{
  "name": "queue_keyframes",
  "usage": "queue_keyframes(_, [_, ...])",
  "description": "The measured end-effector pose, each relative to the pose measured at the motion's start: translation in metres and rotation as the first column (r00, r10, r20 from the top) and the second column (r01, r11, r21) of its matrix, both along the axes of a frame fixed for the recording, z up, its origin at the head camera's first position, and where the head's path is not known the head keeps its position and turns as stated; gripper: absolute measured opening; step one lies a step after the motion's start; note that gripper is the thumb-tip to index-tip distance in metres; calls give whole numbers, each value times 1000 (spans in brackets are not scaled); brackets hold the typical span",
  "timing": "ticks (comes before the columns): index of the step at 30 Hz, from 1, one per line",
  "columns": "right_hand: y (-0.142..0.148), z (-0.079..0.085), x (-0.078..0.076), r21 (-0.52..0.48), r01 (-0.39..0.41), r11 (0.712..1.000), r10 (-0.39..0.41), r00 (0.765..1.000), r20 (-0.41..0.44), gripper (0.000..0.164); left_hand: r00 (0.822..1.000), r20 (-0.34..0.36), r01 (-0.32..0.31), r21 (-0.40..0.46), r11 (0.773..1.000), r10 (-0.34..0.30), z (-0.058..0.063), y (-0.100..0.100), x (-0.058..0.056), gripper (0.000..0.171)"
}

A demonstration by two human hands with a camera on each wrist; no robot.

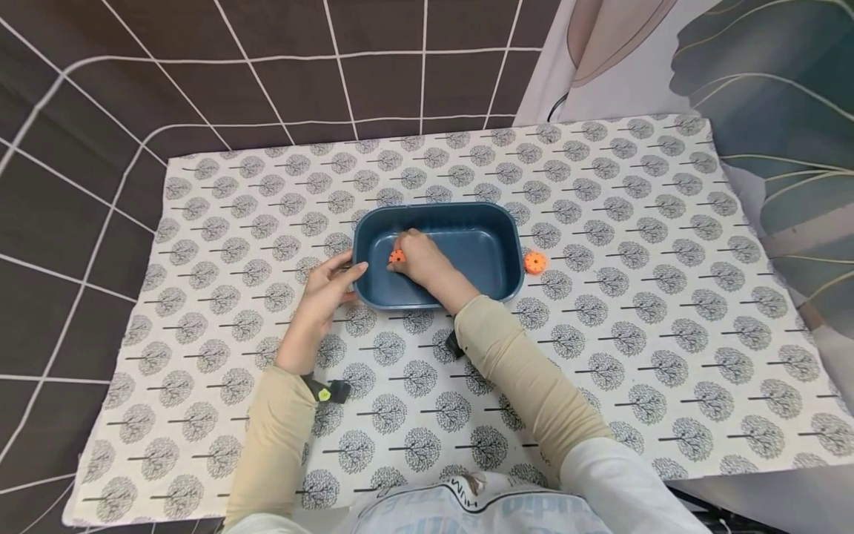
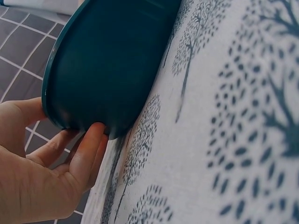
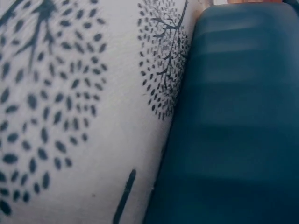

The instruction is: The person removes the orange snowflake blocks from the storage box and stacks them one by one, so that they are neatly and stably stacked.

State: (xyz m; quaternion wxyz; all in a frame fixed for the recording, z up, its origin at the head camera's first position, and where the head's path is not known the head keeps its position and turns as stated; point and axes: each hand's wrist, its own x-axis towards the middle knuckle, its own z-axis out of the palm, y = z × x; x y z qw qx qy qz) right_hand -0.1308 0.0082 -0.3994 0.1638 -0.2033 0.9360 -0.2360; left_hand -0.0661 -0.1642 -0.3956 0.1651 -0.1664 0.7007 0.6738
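Note:
A dark blue rectangular tub (image 1: 482, 256) with rounded corners stands on the table. My left hand (image 1: 320, 295) holds its left end, the thumb at the rim and the other fingers against the outer wall; the left wrist view shows this hand (image 2: 60, 163) on the tub (image 2: 107, 65). Inside the tub, toward its left side, my right hand (image 1: 425, 261) pinches a small orange round piece with dark holes (image 1: 396, 256). The right wrist view shows mostly the tub's outer side (image 3: 238, 116), and the right hand's grip is hidden there.
A second orange round piece with small holes (image 1: 536, 262) lies on the cloth just right of the tub. The tree-patterned tablecloth (image 1: 640, 297) covers the table. Behind and to the left hangs a dark gridded curtain (image 1: 373, 81).

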Motion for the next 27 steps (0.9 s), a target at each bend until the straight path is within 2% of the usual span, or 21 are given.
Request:
queue_keyframes(4, [0,0,1,12,-10,1000,10,999,-32,32,1000,1,5,-9,1000,-5,-1,-1,0,55])
queue_keyframes(9, [-2,1,1,76,-38,996,44,997,-68,28,1000,5,4,-7,1000,-4,-1,-1,0,56])
queue_keyframes(13, [-2,2,1,94,-66,993,74,995,-74,31,1000,6,2,-3,1000,-2,0,-1,-1,56])
queue_keyframes(20, [2,1,1,-11,-87,996,86,995,-49,45,1000,2,-1,-9,1000,1,1,0,0,55])
queue_keyframes(27, [6,0,1,-70,-106,992,105,994,-16,45,1000,0,-2,-15,1000,2,1,0,0,54])
